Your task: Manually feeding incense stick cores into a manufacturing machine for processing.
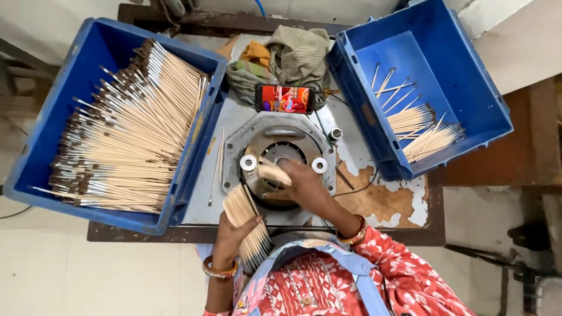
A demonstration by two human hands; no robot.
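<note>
While the right hand (301, 181) pinches one stick on the round machine (280, 158), the left hand (231, 231) grips a bundle of sticks (246, 225).
The bundle sits at the bench's near edge, between two blue bins. This looks like feeding; the next stick likely needs straight placing.

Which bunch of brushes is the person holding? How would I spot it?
Find the round metal machine in the table's middle, between two blue bins. Just below its left edge, the left hand grips a bunch of wooden brushes. It alone is held, not lying in a bin.
</note>
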